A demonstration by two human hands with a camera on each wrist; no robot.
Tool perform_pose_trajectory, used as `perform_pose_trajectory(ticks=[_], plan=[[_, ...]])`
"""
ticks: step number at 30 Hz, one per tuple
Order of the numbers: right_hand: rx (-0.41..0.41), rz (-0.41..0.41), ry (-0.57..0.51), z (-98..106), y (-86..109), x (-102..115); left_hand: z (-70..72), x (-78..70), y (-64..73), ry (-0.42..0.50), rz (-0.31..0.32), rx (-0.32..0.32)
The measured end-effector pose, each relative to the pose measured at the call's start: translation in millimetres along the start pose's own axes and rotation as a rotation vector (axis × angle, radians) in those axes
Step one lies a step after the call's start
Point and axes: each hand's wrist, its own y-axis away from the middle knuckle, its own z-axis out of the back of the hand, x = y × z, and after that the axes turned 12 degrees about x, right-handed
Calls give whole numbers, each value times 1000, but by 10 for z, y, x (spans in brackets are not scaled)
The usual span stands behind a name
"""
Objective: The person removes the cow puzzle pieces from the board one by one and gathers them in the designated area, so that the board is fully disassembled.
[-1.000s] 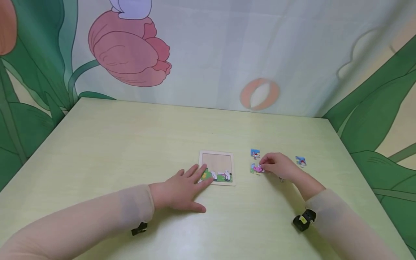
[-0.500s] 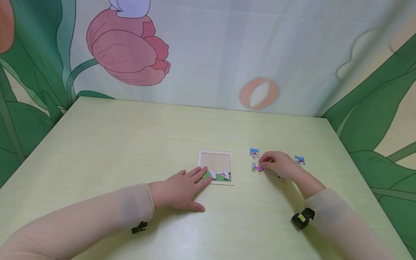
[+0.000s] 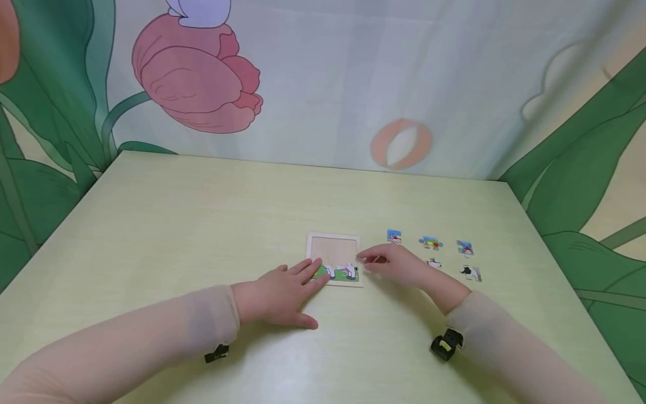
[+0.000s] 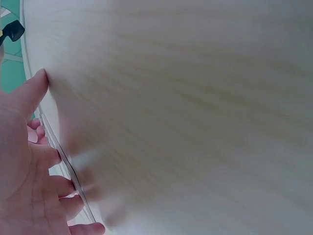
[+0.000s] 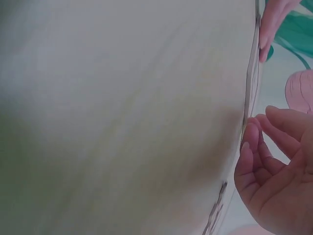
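A small wooden puzzle tray (image 3: 335, 241) lies mid-table, its lower strip filled with pieces showing green grass and white animal legs. My left hand (image 3: 282, 294) rests spread on the tray's lower left, fingertips over the filled strip. In the left wrist view, the fingers of the left hand (image 4: 29, 166) lie along the tray's edge. Just beyond the tray's right side is my right hand (image 3: 398, 266), finger and thumb pinched around a puzzle piece (image 3: 381, 260), mostly hidden with only a brownish bit showing. The right wrist view shows the right hand (image 5: 279, 171) with curled fingers near the tray edge.
Several loose pieces lie right of the tray: a blue one (image 3: 394, 235), a wide one (image 3: 431, 242), another blue one (image 3: 465, 247), a white one (image 3: 433, 262) and a black-and-white one (image 3: 470, 272). A printed curtain (image 3: 323, 84) hangs behind the table (image 3: 202, 213).
My right hand has moved left from the loose pieces to the tray's right side, and the pink piece is no longer seen where it lay. The left hand stays put.
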Motion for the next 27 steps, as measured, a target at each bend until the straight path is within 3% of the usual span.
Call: perform_pose_trajectory(ticks=[9, 21, 27], plan=[[61, -44, 26, -78, -58, 143, -6, 6, 1, -1, 6, 2], [11, -37, 31, -89, -174, 200, -8, 7, 14, 8, 3, -1], [2, -74, 30, -65, -219, 235, 6, 2, 3, 3, 0, 1]])
